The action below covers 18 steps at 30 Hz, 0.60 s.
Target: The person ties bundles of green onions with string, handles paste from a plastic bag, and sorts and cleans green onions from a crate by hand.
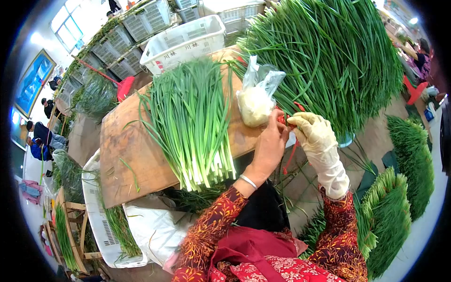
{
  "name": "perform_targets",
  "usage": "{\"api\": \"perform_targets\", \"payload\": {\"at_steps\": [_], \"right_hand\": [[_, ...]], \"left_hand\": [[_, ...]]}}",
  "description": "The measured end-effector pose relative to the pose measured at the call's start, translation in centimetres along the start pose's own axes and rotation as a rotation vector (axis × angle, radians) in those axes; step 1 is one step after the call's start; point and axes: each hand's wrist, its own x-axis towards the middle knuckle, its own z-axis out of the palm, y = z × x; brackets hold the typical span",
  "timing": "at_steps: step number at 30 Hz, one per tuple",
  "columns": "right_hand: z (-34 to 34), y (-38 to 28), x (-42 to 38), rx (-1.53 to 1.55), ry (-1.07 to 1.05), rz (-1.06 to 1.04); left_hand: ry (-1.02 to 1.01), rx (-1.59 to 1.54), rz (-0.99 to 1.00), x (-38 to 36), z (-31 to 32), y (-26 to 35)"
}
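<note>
My bare left hand (272, 145), with a silver bangle at its wrist, pinches a bit of red string (281, 119). In a pale rubber glove, my right hand (317, 134) meets it there with fingers curled together, also on the red string. A strand of the string dangles below the hands. Just beyond my left fingertips stands a clear plastic bag (256, 104) with something whitish in it. To the left a bunch of green garlic chives (190, 120) lies on the wooden board (124, 155), white stem ends toward me. A large heap of garlic chives (324, 51) rises behind my hands.
A white plastic crate (197, 47) stands behind the board, with stacked grey crates (145, 23) farther back. Another white crate (105, 221) sits under the board's left side. More bundles of greens (387, 221) stand on the floor at right. Other people (42, 134) are in the background.
</note>
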Motion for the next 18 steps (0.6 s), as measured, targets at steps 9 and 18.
{"api": "perform_targets", "payload": {"at_steps": [9,18], "right_hand": [[1.3,2.5,0.9,-0.013,0.024,-0.065],[2.1,2.9,2.1,-0.092,0.017,-0.099]], "left_hand": [[0.194,0.530,0.211,1.8,0.2,-2.0],[0.143,0.450,0.074,2.1,-0.5,-2.1]]}}
